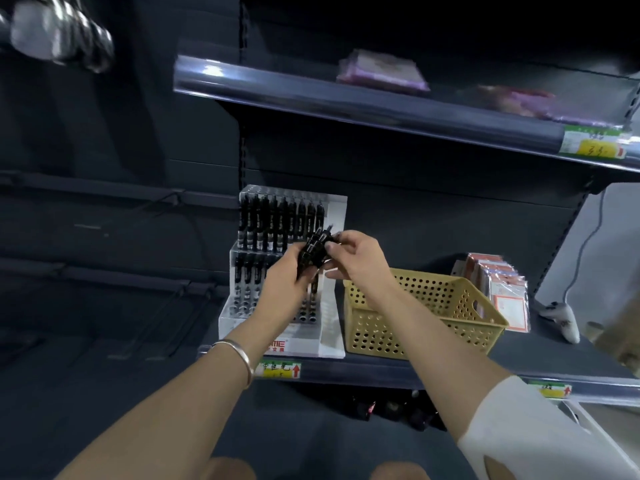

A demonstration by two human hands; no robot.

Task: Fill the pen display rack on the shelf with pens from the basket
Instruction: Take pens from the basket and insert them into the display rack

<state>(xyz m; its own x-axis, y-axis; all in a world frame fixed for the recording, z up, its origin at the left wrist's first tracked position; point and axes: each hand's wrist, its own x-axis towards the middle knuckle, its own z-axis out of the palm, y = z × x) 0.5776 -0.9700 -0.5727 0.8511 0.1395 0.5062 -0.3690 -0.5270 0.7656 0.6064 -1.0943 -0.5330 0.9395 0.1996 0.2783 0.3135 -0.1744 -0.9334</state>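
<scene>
So the bunch of black pens (313, 252) is up in the air right in front of the pen rack (334, 216), not in the basket. The left hand (285, 284) has its fingers curled round the lower part of the bunch, gripping it like a bouquet. The right hand (358, 259) is pinching the top of one pen between thumb and forefinger. I'd say this is the step of picking one out of the bunch to slot it in.

The rack sits on the shelf (519, 358) in two tiers. The back row of pens (277, 220) looks pretty much full and standing upright. The front row (247, 271) has pens on its left side, but the left hand covers the middle, so I can't tell which holes are free.

The yellow basket (460, 284) is just beside the rack on the right. What shows of its inside looks bare, though the right forearm hides part of it, so the handful may well be the last of them.

Next move, I reckon: pull that one pen clear without dragging its neighbours along, turn it upright, and drop it into a free hole in the front tier. The left hand will have to shift aside a bit to see where the gaps are.

Further right there are some plastic-wrapped packets (498, 289), and there's a yellow price tag (278, 369) on the shelf edge below the rack.
</scene>
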